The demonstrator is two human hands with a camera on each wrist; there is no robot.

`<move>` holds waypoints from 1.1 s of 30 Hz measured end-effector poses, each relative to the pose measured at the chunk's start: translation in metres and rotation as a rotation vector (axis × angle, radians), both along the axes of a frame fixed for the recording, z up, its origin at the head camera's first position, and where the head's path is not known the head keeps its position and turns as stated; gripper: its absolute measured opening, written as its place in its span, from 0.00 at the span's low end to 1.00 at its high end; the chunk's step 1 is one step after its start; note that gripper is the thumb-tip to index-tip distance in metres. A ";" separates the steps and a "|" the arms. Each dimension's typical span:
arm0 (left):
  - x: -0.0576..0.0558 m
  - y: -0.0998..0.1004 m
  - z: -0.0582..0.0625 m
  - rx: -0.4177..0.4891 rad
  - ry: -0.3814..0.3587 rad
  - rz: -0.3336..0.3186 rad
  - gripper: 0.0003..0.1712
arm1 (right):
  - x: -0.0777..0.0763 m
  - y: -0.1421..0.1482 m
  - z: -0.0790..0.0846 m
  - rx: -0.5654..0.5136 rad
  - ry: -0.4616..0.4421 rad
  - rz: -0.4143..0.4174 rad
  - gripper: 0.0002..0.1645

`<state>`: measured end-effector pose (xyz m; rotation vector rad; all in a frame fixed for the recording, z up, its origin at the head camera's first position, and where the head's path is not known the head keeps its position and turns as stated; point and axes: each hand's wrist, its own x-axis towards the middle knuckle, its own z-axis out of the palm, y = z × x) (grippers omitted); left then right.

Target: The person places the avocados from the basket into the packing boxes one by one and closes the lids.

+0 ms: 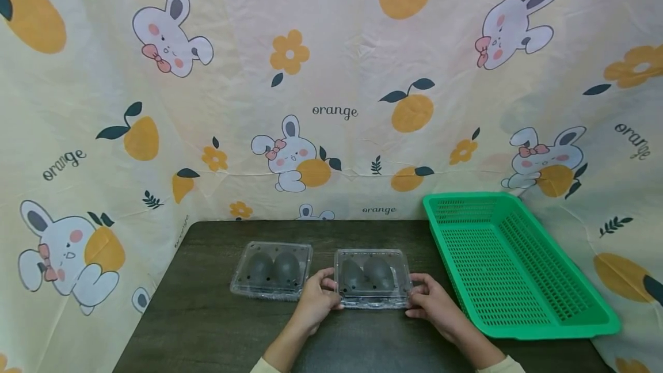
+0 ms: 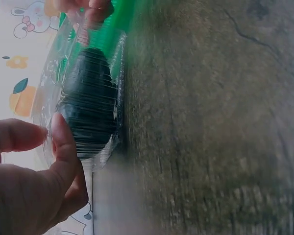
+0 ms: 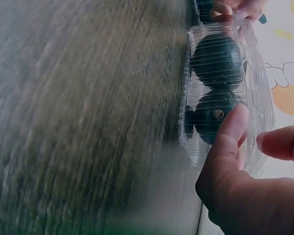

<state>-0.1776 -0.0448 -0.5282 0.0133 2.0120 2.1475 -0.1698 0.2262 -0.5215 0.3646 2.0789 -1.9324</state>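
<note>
A clear plastic clamshell box with two dark avocados inside sits in front of me on the dark table. My left hand grips the box by its left side, thumb at the near corner. On the opposite side my right hand pinches the edge. Both wrist views show thumb and fingers at the rim of the lid; the right wrist view shows a stem end on the nearer avocado. The lid lies over the fruit. Just left of my left hand stands a second clamshell box, also holding two avocados.
A green plastic basket with slotted walls stands at the table's right side, close to my right forearm. Behind the table hangs a cream cloth printed with rabbits and oranges; it also drapes along both sides.
</note>
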 end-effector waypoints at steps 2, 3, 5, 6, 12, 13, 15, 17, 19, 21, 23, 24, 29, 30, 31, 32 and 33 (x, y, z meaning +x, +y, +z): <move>0.001 0.000 0.000 -0.014 0.009 0.007 0.43 | 0.001 -0.001 0.000 -0.010 0.001 -0.002 0.36; 0.001 0.000 0.001 -0.020 0.009 0.010 0.43 | 0.001 -0.001 -0.001 -0.014 0.002 -0.002 0.36; 0.002 0.001 0.002 -0.033 0.011 0.014 0.43 | 0.001 -0.001 -0.001 -0.015 0.004 0.003 0.35; 0.002 0.001 0.002 -0.040 0.011 0.013 0.43 | 0.002 0.000 0.000 -0.013 0.006 0.006 0.35; 0.002 0.002 0.006 -0.122 0.063 0.015 0.41 | 0.000 -0.001 -0.001 0.017 0.015 -0.005 0.34; 0.003 0.002 0.007 -0.170 0.098 0.021 0.41 | 0.000 -0.002 -0.001 0.020 0.016 -0.014 0.34; 0.004 0.003 0.009 -0.296 0.196 0.040 0.38 | -0.001 -0.004 -0.002 0.020 0.023 -0.029 0.33; 0.005 0.004 0.010 -0.432 0.301 0.070 0.35 | -0.001 -0.007 -0.003 0.012 0.035 -0.040 0.33; 0.007 0.004 0.011 -0.548 0.384 0.095 0.32 | -0.002 -0.009 -0.004 -0.006 0.049 -0.043 0.33; 0.008 0.005 0.012 -0.611 0.437 0.102 0.30 | -0.002 -0.012 -0.004 -0.024 0.056 -0.043 0.33; 0.010 0.004 0.012 -0.659 0.467 0.106 0.30 | -0.002 -0.014 -0.005 -0.044 0.054 -0.049 0.33; 0.010 0.004 0.012 -0.684 0.481 0.113 0.29 | -0.002 -0.014 -0.005 -0.052 0.051 -0.051 0.33; 0.011 0.002 0.013 -0.762 0.522 0.151 0.29 | -0.003 -0.018 -0.005 -0.072 0.042 -0.054 0.33; 0.011 0.002 0.014 -0.770 0.524 0.154 0.29 | -0.003 -0.018 -0.005 -0.072 0.042 -0.056 0.34; 0.010 0.002 0.014 -0.777 0.523 0.155 0.29 | -0.003 -0.019 -0.005 -0.071 0.042 -0.052 0.34; 0.010 0.002 0.014 -0.783 0.523 0.157 0.29 | -0.003 -0.019 -0.005 -0.067 0.041 -0.054 0.34; 0.010 0.002 0.014 -0.790 0.523 0.159 0.28 | -0.003 -0.020 -0.005 -0.063 0.043 -0.053 0.34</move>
